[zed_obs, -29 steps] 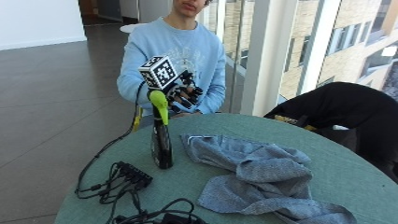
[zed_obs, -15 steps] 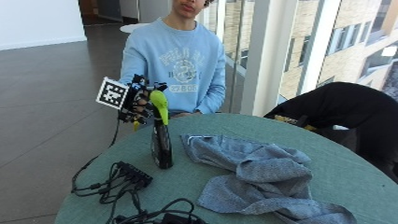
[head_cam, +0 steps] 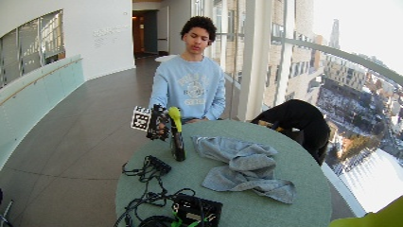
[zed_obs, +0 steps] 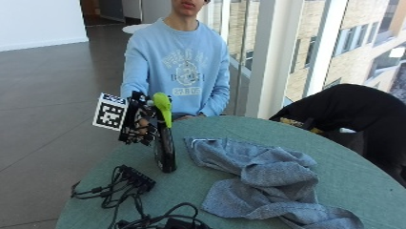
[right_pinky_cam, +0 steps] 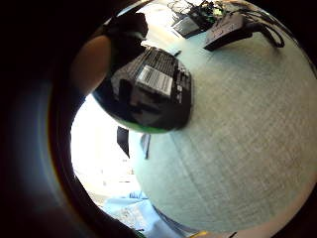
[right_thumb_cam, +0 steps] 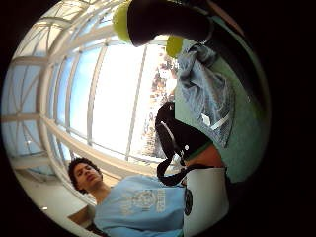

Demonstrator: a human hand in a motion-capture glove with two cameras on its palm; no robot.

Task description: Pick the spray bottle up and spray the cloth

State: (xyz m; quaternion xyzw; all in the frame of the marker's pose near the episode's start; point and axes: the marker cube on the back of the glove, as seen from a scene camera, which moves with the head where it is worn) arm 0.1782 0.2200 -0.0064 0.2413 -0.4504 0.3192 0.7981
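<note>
Holding the black-gloved right hand [zed_obs: 141,125] raised at about nine o'clock of the torso, palm turning sideways, fingers hanging relaxed and gripping nothing; forearm reaching forward.

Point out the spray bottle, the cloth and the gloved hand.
spray bottle [zed_obs: 166,150], outside view, on its dark body.
cloth [zed_obs: 266,176], outside view, on the bunched middle fold.
hand [zed_obs: 141,125], outside view, on the gloved fingers beside the bottle's neck.

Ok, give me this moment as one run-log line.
phase: reaching | hand: beside spray bottle neck, grip unclear | bottle: upright on table | cloth: crumpled beside bottle, apart | spray: not yet
</note>
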